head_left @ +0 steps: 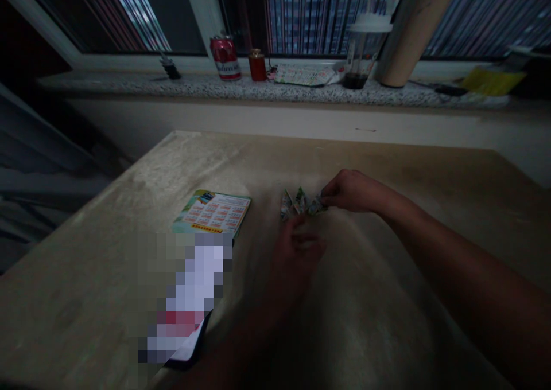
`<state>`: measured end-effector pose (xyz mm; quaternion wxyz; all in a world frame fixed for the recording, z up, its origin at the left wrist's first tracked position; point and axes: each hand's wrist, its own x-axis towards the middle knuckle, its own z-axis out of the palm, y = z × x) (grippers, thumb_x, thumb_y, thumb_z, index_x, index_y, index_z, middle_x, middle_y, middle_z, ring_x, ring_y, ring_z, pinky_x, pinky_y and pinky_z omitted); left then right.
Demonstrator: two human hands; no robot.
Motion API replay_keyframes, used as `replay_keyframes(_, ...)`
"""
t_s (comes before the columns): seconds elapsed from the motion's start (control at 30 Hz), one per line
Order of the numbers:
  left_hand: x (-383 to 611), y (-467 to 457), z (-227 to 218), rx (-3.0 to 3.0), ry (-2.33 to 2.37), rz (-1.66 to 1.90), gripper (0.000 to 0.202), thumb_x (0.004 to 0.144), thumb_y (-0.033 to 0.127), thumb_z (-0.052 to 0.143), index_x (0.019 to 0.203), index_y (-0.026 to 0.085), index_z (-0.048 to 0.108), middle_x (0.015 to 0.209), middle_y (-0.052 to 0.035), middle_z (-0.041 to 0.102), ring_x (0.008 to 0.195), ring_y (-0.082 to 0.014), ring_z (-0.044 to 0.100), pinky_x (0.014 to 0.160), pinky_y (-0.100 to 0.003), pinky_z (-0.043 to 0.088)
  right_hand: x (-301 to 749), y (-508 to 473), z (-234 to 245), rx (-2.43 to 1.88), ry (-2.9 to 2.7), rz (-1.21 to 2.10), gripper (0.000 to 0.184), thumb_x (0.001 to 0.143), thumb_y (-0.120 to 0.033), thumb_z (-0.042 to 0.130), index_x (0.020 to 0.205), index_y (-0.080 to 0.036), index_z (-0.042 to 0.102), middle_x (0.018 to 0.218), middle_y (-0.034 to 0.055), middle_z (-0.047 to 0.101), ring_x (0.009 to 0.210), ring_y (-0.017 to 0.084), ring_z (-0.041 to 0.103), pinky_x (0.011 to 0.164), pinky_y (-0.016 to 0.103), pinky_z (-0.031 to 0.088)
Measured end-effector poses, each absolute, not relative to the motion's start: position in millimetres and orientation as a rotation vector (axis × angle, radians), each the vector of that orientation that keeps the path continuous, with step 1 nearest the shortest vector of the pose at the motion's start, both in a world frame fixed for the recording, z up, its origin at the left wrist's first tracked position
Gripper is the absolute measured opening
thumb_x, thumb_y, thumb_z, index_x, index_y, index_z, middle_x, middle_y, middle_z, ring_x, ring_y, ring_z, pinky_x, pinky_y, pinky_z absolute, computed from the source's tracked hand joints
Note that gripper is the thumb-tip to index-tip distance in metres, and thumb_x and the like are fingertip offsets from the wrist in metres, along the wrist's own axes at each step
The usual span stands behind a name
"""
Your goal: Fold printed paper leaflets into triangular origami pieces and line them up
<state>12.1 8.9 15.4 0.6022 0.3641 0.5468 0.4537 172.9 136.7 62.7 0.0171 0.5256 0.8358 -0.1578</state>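
Observation:
A small folded paper piece (298, 203), printed green and white, sits on the beige table (387, 298) near its middle. My right hand (350, 190) pinches the right end of the folded paper, fingers pressed together. My left hand (297, 252) is just below the paper, fingers curled, its fingertips at the paper's lower edge; the hand is blurred and dim.
A printed leaflet (214, 212) lies flat left of the paper, and below it is a pixelated flat object (189, 298). On the stone windowsill (129, 83) stand a red can (225, 57), a small red jar (257, 65), a lidded cup (364, 49) and a cardboard tube (413, 28).

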Motion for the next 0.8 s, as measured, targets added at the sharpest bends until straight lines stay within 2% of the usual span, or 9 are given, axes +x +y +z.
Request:
replay_keyframes(0.07,12,12,17,1.015,1.323,1.064,0.065,0.078,0.021,0.075,0.139,0.023,0.051,0.132,-0.0133,0.062,0.106,-0.0307,0.064,0.081,-0.038,0.049,172,137,64,1.639,2.582,-0.510,0.021,0.086,-0.026,0.065,0.074,-0.020,0.081,0.056,0.0003,0.065,0.058,0.015,0.059,0.055,0.026,0.036)
replay_keyframes(0.13,13,15,14,1.129,1.297,1.072,0.059,0.079,0.019,0.073,0.136,0.024,0.055,0.147,-0.0133,0.051,0.113,-0.0321,0.062,0.082,-0.038,0.050,171,136,64,1.637,2.578,-0.518,0.021,0.086,-0.026,0.065,0.073,-0.020,0.081,0.056,-0.0001,0.065,0.058,0.015,0.059,0.055,0.026,0.036)
replay_keyframes(0.2,15,16,8,1.211,1.277,1.071,0.056,0.080,0.021,0.072,0.134,0.025,0.058,0.153,-0.0126,0.045,0.112,-0.0322,0.062,0.083,-0.040,0.050,171,136,64,1.637,2.579,-0.514,0.022,0.086,-0.026,0.065,0.071,-0.020,0.080,0.056,0.0000,0.065,0.058,0.015,0.059,0.056,0.026,0.036)
replay_keyframes(0.3,17,14,-1,1.296,1.262,1.100,0.051,0.082,0.022,0.071,0.132,0.025,0.060,0.153,-0.0115,0.045,0.118,-0.0339,0.060,0.097,-0.045,0.046,171,136,63,1.643,2.578,-0.504,0.022,0.085,-0.025,0.065,0.070,-0.020,0.080,0.057,0.0006,0.066,0.059,0.015,0.060,0.056,0.026,0.036)
replay_keyframes(0.43,19,10,-3,1.428,1.273,1.091,0.051,0.083,0.022,0.071,0.133,0.022,0.061,0.152,-0.0132,0.047,0.140,-0.0379,0.044,0.116,-0.050,0.032,173,136,61,1.663,2.572,-0.484,0.022,0.085,-0.025,0.064,0.072,-0.020,0.081,0.059,0.0016,0.068,0.059,0.015,0.061,0.056,0.027,0.036)
replay_keyframes(0.6,21,4,0,1.569,1.257,1.003,0.053,0.087,0.021,0.067,0.138,0.017,0.056,0.156,-0.0162,0.043,0.147,-0.0349,0.035,0.122,-0.050,0.025,173,133,57,1.662,2.575,-0.444,0.021,0.086,-0.025,0.064,0.075,-0.020,0.081,0.062,0.0030,0.071,0.061,0.016,0.064,0.057,0.027,0.038)
replay_keyframes(0.8,22,0,1,1.524,1.251,0.978,0.053,0.085,0.021,0.068,0.137,0.019,0.057,0.158,-0.0154,0.041,0.149,-0.0351,0.034,0.123,-0.051,0.023,170,122,46,1.696,2.569,-0.325,0.022,0.089,-0.030,0.062,0.088,-0.025,0.083,0.085,0.0070,0.080,0.078,0.022,0.071,0.063,0.029,0.042)
